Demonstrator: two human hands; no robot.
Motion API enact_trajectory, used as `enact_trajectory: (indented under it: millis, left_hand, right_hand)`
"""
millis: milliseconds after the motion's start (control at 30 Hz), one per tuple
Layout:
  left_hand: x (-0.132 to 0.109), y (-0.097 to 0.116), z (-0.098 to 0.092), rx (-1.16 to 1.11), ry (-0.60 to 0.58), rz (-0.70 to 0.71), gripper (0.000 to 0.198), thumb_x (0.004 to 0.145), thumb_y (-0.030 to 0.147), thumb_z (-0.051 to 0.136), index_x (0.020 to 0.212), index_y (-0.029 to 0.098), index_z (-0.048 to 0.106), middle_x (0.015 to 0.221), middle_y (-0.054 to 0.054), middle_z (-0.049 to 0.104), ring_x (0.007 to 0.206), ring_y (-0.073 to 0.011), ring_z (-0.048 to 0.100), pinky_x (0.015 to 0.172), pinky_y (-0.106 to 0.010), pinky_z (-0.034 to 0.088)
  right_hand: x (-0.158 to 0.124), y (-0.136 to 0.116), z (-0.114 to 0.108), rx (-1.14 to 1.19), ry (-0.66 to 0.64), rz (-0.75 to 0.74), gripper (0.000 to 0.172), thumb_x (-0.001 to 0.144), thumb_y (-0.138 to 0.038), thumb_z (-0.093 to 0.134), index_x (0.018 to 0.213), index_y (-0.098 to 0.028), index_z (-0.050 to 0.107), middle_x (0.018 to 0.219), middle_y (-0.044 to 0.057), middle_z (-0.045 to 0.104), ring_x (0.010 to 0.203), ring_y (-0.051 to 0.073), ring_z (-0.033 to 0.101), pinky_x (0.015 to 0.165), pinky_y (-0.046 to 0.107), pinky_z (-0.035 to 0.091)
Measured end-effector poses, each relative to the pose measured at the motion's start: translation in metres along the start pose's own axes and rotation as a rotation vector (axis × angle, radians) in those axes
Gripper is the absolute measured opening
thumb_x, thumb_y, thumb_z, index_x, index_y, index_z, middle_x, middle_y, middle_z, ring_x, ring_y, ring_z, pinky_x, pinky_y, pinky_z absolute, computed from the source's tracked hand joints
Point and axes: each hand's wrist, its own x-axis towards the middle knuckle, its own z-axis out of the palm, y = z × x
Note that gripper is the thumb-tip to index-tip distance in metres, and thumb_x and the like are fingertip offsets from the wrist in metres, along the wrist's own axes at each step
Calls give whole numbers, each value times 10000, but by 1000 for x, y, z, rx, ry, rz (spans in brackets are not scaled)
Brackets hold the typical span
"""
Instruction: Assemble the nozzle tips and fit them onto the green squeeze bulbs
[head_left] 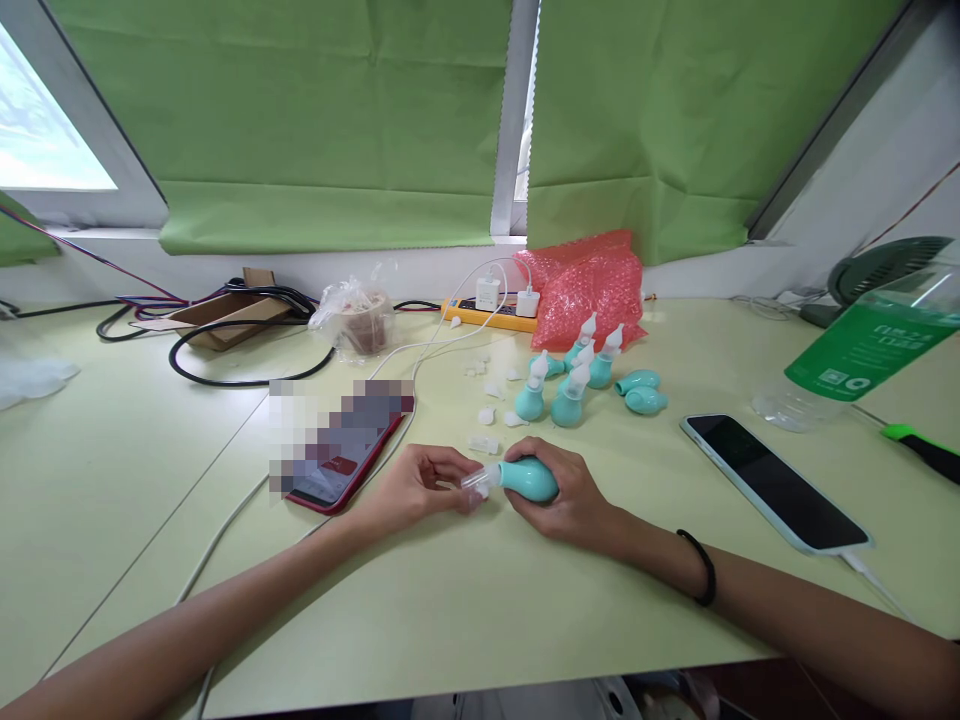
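Note:
My right hand (574, 500) is wrapped round the teal bulb of a nasal aspirator (531, 479), which lies sideways with its nozzle to the left. At that end, the fingers of my left hand (420, 487) pinch a clear plastic tip (475, 482). Whether the tip is fully seated cannot be made out. Beyond my hands stand several teal aspirators with clear nozzles (568, 400), and bare teal bulbs (646, 401) lie to their right. Small clear plastic pieces (484, 444) are scattered just past my fingers.
A red-cased phone (349, 455) lies left, with a white cable beside it. Another phone (776, 485), charging, and a green-labelled bottle (870, 340) are on the right. Along the back are a cardboard box (225, 320), a bagged cup (364, 325), a power strip (469, 312) and pink bubble wrap (589, 295).

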Motion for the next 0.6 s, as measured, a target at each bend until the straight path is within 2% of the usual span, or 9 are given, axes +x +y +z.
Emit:
enact_trajectory:
  millis: [200,300,500,600]
  left_hand:
    - [-1,-3,1,102,55,-9,321,592,249,695,875,104,653,673,-46,634,529,-108,532,484,-220,431]
    - [0,-1,-1,98,-11,-43,289,590,241,697,845,109,662,681,-49,638,498,-99,525,467,-221,439]
    - [-1,7,-2,26,-157,-136,243,616,231,681,805,81,656,566,-30,600,439,-89,519,409,-201,436]
    - [-1,7,0,-7,-177,-152,235,620,227,678,804,83,651,553,-20,591,442,-90,526,414,-200,450]
  right_hand:
    - [-1,-1,-1,-25,-17,-18,250,632,-116,514,854,-213,456,706,-8,559,594,116,532,556,218,423]
    - [-3,1,-1,-47,-23,-75,244,644,-127,504,864,-219,449,703,-10,567,592,118,541,548,220,422]
    - [-4,5,-3,-109,-79,-260,238,691,-101,473,901,-208,437,733,23,577,664,141,553,565,234,429]
    - [-4,5,-4,-156,-82,-319,204,712,-108,469,891,-202,442,722,29,576,644,143,544,553,238,422]
